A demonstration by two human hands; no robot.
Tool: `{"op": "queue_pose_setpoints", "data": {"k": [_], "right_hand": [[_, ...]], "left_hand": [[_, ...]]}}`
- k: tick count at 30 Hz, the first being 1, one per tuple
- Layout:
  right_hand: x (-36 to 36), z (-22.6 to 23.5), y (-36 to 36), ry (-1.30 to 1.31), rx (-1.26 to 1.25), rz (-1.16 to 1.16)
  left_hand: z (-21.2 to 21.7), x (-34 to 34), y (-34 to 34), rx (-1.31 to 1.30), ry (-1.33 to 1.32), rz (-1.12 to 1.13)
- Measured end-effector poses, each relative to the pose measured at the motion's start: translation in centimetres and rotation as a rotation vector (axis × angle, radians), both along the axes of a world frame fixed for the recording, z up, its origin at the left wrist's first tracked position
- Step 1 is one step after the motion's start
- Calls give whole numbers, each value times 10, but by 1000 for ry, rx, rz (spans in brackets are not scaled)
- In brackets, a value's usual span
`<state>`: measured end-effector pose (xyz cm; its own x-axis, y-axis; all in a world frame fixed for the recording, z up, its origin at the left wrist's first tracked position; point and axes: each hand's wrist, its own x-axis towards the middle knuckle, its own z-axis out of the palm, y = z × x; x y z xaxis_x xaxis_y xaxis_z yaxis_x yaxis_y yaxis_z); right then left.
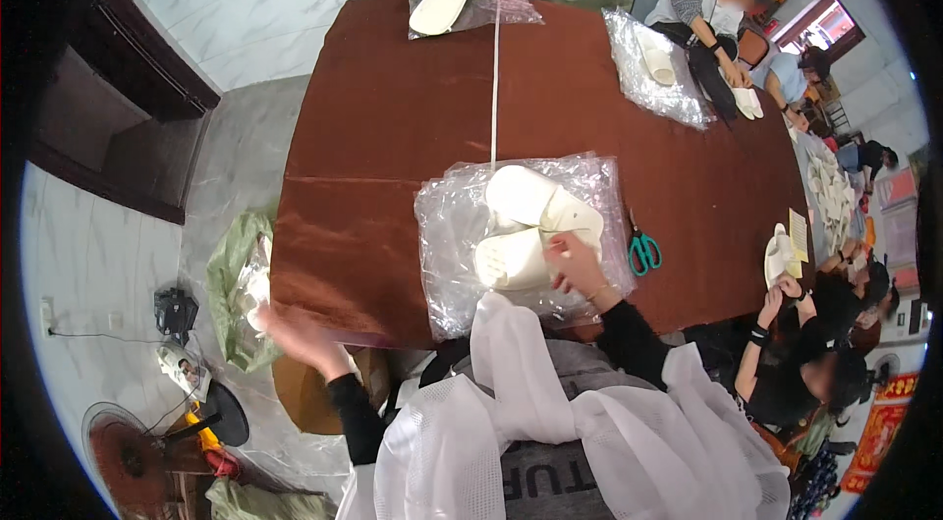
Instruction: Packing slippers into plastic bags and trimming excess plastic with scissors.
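In a room with white marble-patterned walls, I stood near a broad table covered in reddish-brown cloth. A pair of cream, closed-toe slippers lay near its front edge on a stack of clear, crinkled plastic bags. The person's right hand touched the slippers with bent fingers; whether it gripped, I could not tell. The left hand, blurred, reached beyond the table's left edge near a green woven sack; I could not tell whether it held anything. The slick bags might have slid under a push, carrying the slippers floorward, and the teal-handled scissors just beside could have snagged the plastic. Large dark lettering crossed the wearer's grey shirt, upside down; I made out no label on the slippers.
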<state>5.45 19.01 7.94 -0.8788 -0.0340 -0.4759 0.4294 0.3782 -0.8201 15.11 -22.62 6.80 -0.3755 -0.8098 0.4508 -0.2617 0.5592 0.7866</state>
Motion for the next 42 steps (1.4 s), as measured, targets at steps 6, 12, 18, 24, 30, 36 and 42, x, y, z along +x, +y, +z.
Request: {"op": "queue_pose_setpoints", "data": {"k": [6,12,18,24,30,36,42], "right_hand": [[0,1,-3,-113,-248,-2],[12,60,29,192,490,295],[-4,67,82,421,991,941],[-60,51,69,606,1037,1228],[-74,12,25,844,873,1133],[-55,26,72,812,825,824],[-43,61,131,829,858,218]], "left_hand": [[5,-114,143,-536,-303,-1044],[-59,-152,173,-686,-425,-1069],[-73,-147,177,-641,-573,-1107],[-66,-148,176,-635,-612,-1130],[-70,-154,171,-692,-635,-1145],[-52,-152,180,-460,-567,-1220],[-58,-147,175,-510,-601,-1183]]}}
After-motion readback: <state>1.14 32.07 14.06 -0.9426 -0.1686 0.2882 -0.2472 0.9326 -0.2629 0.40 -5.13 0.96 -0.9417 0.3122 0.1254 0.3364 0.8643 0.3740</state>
